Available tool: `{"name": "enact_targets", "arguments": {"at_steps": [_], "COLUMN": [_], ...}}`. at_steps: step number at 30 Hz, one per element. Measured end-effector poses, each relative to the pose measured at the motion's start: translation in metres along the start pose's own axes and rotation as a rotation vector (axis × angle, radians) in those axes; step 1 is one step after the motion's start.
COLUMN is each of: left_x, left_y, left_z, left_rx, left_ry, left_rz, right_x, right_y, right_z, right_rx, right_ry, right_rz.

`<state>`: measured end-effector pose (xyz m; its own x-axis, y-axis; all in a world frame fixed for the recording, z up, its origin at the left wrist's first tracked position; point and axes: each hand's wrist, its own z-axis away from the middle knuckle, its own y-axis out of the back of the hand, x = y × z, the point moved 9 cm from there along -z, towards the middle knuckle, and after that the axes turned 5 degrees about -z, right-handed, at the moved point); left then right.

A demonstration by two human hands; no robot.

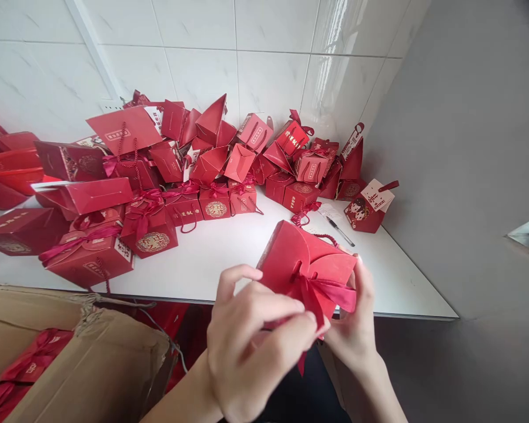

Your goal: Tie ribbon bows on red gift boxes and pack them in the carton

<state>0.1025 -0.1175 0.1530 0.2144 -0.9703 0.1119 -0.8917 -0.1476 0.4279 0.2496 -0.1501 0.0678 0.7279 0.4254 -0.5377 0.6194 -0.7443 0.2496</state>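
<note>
A red gift box [286,249] with a dark red ribbon bow [321,288] and a twisted cord handle is held above the front edge of the table. My right hand [357,323] wraps round the box's right side, supporting it from below and behind. Across its front left reaches my left hand [255,335], thumb and forefinger pinched together on one end of the ribbon. The box is tilted, its top facing me.
Many red gift boxes [194,208] are piled on the white table [203,252] against the tiled wall. A black pen [340,231] lies behind the held box. An open cardboard box [101,358] stands lower left; a grey panel [458,176] borders the right.
</note>
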Motion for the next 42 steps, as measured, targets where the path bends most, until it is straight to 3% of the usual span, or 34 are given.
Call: {"name": "enact_targets", "arguments": {"at_steps": [4, 8, 10, 14, 19, 25, 29, 36, 42], "left_x": [0.014, 0.019, 0.019, 0.022, 0.021, 0.02, 0.021, 0.021, 0.018], "left_y": [0.002, 0.002, 0.002, 0.008, 0.005, 0.011, 0.009, 0.009, 0.009], "left_z": [0.005, 0.011, 0.015, 0.025, 0.025, 0.025, 0.026, 0.027, 0.03], "left_rx": [-0.041, 0.004, 0.066, 0.283, 0.293, 0.411, 0.409, 0.4, 0.359], "left_ry": [0.02, 0.116, 0.145, 0.049, 0.033, 0.145, 0.161, 0.132, 0.083], "left_rz": [0.001, -0.011, -0.022, -0.066, -0.051, -0.03, -0.025, -0.043, -0.018], "right_x": [-0.004, -0.005, -0.005, -0.004, -0.005, -0.003, -0.005, 0.0, -0.006], "right_y": [0.005, 0.008, 0.009, 0.011, 0.013, 0.013, 0.013, 0.011, 0.01], "right_z": [0.001, 0.002, 0.003, 0.002, 0.001, 0.001, 0.002, 0.003, 0.005], "right_rx": [0.027, 0.034, 0.044, 0.064, 0.079, 0.058, 0.077, 0.038, 0.041], "right_ry": [0.011, -0.006, -0.012, -0.016, -0.002, -0.001, 0.041, -0.036, 0.057], "right_rz": [0.006, 0.032, 0.049, 0.034, 0.034, 0.019, 0.008, 0.018, 0.034]}}
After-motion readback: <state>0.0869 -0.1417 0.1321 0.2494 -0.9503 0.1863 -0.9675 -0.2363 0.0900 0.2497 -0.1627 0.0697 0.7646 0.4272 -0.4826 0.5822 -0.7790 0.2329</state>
